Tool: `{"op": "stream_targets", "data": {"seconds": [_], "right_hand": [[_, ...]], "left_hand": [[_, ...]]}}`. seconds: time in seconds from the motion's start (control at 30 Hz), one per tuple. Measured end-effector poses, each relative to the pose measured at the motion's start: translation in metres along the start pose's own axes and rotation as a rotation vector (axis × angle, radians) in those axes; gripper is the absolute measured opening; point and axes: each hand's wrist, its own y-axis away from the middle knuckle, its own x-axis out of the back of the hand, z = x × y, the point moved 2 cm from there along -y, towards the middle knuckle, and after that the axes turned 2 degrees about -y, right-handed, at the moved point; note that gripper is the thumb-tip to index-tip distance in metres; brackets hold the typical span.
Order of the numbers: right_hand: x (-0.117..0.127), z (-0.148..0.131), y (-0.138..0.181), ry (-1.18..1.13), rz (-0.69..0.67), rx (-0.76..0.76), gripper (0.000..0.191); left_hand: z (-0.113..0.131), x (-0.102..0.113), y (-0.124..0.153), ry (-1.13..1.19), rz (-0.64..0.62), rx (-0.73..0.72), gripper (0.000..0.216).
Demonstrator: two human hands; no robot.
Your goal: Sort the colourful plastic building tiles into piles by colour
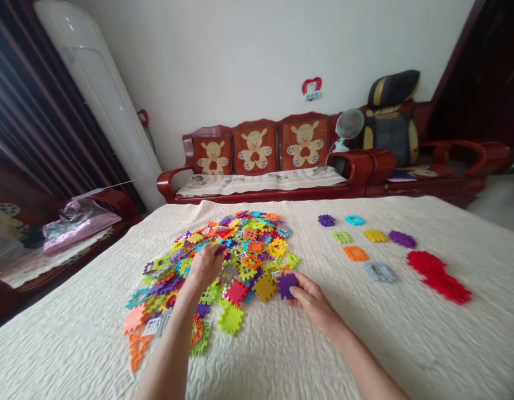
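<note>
A purple square interlocking tile (285, 285) with notched edges is pinched between the thumb and fingers of my right hand (309, 300), at the right side of a large heap of tiles. My left hand (206, 266) reaches over the middle of the heap, fingers closed on a small purple tile (220, 250) that is mostly hidden. Close to the right hand lies a yellow square tile (265, 288), with a pink-red tile (236, 291) beside it. A lime green square tile (230, 319) rests at the heap's near edge.
Right of the heap, separate tiles lie sorted by colour: purple (402, 239), blue (355, 220), orange (355, 254), grey (380, 272) and a red group (438, 276). A quilted cream cover (323, 355) drapes the table. Behind stands a wooden sofa (257, 200) with a small fan (349, 125).
</note>
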Motion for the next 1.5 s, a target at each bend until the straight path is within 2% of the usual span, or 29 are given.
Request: {"op": "stream_targets", "data": {"seconds": [0.07,0.2,0.27,0.33,0.47,0.67,0.8,0.97,1.23,1.37,1.5], "right_hand": [[0.0,0.0,0.0,-0.038,0.019,0.01,0.044],[0.003,0.003,-0.002,-0.106,0.061,0.017,0.048],[0.005,0.004,-0.003,-0.118,0.064,0.032,0.049],[0.007,0.003,-0.004,-0.124,0.08,0.05,0.05],[0.008,0.001,-0.005,-0.136,0.097,0.057,0.049],[0.003,-0.003,-0.003,-0.158,0.094,0.078,0.051],[-0.001,-0.003,-0.002,-0.121,0.069,0.078,0.051],[-0.002,-0.002,-0.003,-0.099,0.121,0.09,0.051],[-0.002,0.007,-0.009,-0.094,0.09,0.117,0.051],[-0.001,0.011,-0.011,0.038,0.097,0.188,0.049],[-0.002,0.008,-0.007,0.273,0.169,0.344,0.045]], "left_hand": [[0.021,-0.018,0.007,0.119,-0.072,-0.037,0.025],[0.054,-0.064,0.024,0.595,-0.359,0.001,0.036],[0.064,-0.078,0.03,0.738,-0.45,0.0,0.038],[0.069,-0.083,0.033,0.787,-0.491,-0.021,0.036],[0.069,-0.078,0.033,0.772,-0.525,-0.048,0.03],[0.071,-0.082,0.038,0.833,-0.615,-0.069,0.047],[0.08,-0.087,0.044,0.891,-0.648,-0.091,0.048],[0.085,-0.088,0.047,0.857,-0.628,-0.111,0.052],[0.093,-0.093,0.05,0.88,-0.635,-0.14,0.04],[0.093,-0.1,0.049,0.877,-0.56,-0.117,0.04],[0.093,-0.106,0.047,0.933,-0.532,-0.063,0.04]]}}
